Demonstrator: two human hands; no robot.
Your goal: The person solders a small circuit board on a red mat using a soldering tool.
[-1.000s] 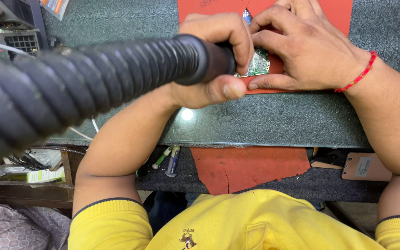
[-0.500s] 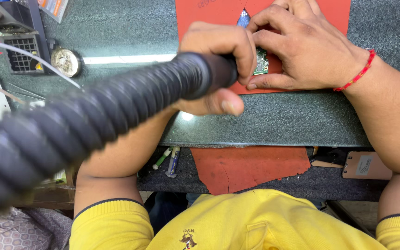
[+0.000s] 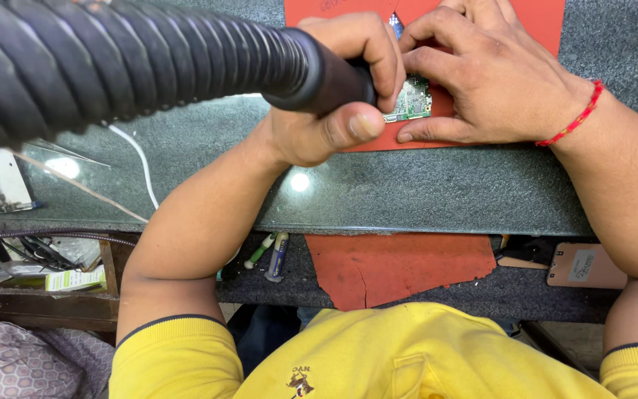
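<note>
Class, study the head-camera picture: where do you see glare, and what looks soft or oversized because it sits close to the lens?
Head view: two bright lamp reflections glare on the dark glass tabletop; the black ribbed hose looms large and slightly soft near the lens; the green circuit board, between the left hand and right hand, stays sharp.
</note>
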